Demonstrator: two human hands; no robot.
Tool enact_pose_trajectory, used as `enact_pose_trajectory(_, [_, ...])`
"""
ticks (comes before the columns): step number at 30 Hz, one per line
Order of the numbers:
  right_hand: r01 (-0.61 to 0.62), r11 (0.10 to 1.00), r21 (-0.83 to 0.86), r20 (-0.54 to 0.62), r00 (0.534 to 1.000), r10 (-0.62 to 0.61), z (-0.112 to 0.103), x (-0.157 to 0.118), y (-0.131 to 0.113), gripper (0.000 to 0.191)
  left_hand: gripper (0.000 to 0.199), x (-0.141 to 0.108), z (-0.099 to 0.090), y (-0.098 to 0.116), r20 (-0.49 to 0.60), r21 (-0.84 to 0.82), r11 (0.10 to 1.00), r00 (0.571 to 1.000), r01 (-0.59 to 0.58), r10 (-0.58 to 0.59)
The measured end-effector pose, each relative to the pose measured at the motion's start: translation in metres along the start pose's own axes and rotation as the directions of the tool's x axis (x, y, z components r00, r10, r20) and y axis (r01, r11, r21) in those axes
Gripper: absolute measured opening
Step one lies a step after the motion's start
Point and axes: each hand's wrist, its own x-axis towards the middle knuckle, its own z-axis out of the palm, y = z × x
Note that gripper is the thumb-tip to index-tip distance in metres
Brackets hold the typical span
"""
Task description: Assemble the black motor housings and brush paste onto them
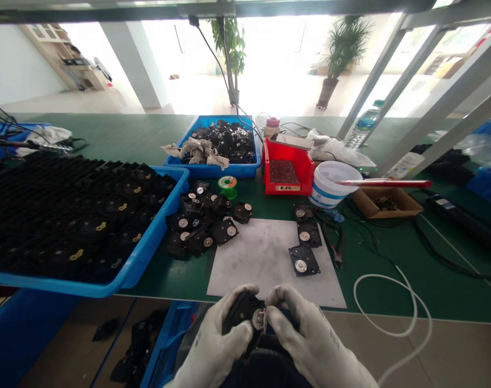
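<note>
Work gloves: white knit cloth, fingertips greyed. Held housing: matt black plastic. Metal disc: bright, smooth. Lower-left tray: glossy blue plastic. Centre sheet: matt grey-white, scuffed. Right surface: matt green. Upper-centre bin: smooth red plastic.

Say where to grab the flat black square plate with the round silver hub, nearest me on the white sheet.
Pinch the black plate by its side edges from above: it lies flat on the white sheet, apart from its neighbours, and the silver hub takes the middle.
</note>
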Motion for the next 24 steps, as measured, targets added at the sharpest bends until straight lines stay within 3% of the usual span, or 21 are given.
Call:
enact_pose_trajectory(7, [0.036, 0.999, 0.003, -0.007, 0.999, -0.036, -0.002, -0.0006, -0.0009, 0.012, 0.056, 0.0008, -0.0035, -0.0079, 0.059, 0.004, 1.0, 0.998, 0.011, -0.012])
enact_pose_trajectory(20, [0.012, 0.999, 0.037, 0.039, 0.999, -0.014, -0.003, -0.0023, 0.0002, 0.012, 0.056, 0.0033, -0.0035, -0.0062, 0.069, 0.011, 1.0, 0.998, -0.013, 0.012])
enact_pose_trajectory(22, [0.01, 0.994, 0.109, 0.041, 0.999, -0.015, -0.0027, -0.003, 0.0004, 0.013, 0.056, 0.0026, -0.002, -0.003, 0.067, 0.004, 1.0, 0.998, -0.007, 0.006])
enact_pose_trajectory(24, [-0.028, 0.954, 0.299, -0.002, 1.0, 0.03, -0.0047, -0.0045, -0.0001, 0.025, 0.056, 0.002, -0.0009, 0.0004, 0.067, -0.012, 1.0, 0.998, 0.008, -0.008])
